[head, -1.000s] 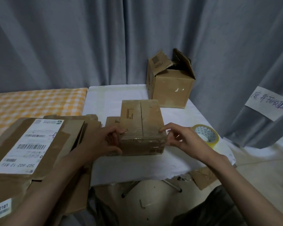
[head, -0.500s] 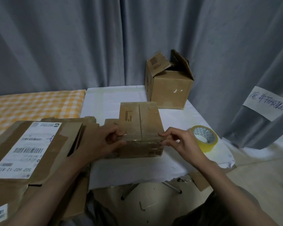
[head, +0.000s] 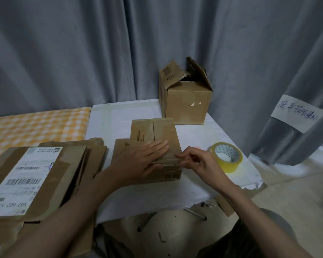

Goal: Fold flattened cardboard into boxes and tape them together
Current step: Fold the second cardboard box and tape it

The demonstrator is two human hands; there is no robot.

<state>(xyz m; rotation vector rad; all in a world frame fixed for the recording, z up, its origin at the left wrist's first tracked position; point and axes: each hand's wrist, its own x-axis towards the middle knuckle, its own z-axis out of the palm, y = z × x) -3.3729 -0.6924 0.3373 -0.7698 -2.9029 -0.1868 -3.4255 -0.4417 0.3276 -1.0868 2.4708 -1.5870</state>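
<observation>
A small brown cardboard box (head: 157, 131) with its top flaps closed sits in the middle of the white table (head: 123, 116). My left hand (head: 138, 161) lies flat on the box's near top edge, fingers straight, pressing down. At the box's near right corner my right hand (head: 198, 162) pinches the clear tape strip that runs along the front edge. A roll of yellowish clear tape (head: 226, 157) lies on the table just right of my right hand.
A larger cardboard box (head: 186, 103) with raised flaps stands at the table's back right. A stack of flattened cardboard (head: 45, 175) with a white shipping label lies at the left. An orange checked cloth (head: 35, 125) covers the surface behind it. Grey curtains hang behind.
My left hand has moved from gripping the box's left side onto its top, now flat and pressing. My right hand stays at the near right corner on the tape.
</observation>
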